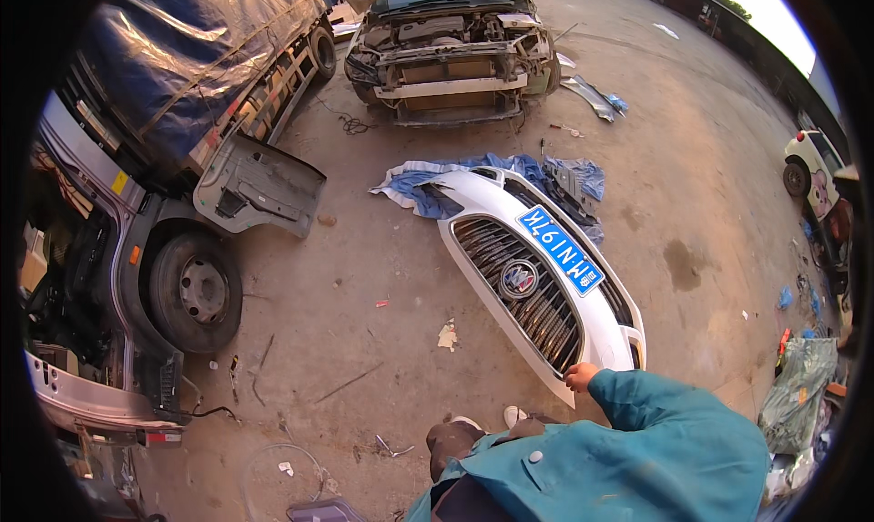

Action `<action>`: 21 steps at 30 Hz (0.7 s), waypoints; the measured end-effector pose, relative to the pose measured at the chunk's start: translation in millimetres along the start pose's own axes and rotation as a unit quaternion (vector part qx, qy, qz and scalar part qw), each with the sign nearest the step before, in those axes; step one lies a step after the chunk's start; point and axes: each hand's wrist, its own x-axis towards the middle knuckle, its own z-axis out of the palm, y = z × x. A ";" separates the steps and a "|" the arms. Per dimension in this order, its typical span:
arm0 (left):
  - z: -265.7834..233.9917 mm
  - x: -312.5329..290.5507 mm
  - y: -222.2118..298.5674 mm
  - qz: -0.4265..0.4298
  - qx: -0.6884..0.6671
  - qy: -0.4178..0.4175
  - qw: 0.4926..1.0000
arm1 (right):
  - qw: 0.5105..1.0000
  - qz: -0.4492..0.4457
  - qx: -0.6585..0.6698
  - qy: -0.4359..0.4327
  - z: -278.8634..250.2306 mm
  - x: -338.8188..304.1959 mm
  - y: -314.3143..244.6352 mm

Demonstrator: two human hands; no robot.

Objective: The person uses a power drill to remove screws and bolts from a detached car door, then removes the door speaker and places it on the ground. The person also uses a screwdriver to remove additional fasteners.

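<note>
One bare hand, the right hand [580, 376], has its fingers curled at the near corner of a white bumper [539, 256]; whether they clamp its edge or only touch it, I cannot tell. The left hand is out of view. Lying aslant on the ground [391, 258], the bumper (blue plate [561, 250] facing up) has its far end on a crumpled blue sheet [414, 187]. Scrap-dotted ground gives wide room leftward to the truck wheel [194, 292]; rightward, more ground runs past a dark stain [683, 265]. Beyond the sheet stands a stripped-front car [451, 67].
</note>
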 end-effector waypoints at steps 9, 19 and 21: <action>-113.9 97.8 -19.1 -0.082 -0.025 0.011 0.996 | 0.989 0.027 -0.133 -0.059 50.0 91.1 -88.8; -302.0 122.6 -44.4 -0.153 -0.081 0.240 0.955 | 0.984 -0.135 -0.103 -0.061 114.3 218.1 -375.7; -312.2 133.1 -38.7 -0.189 -0.083 0.286 0.936 | 0.987 -0.076 -0.125 -0.065 116.3 235.4 -450.2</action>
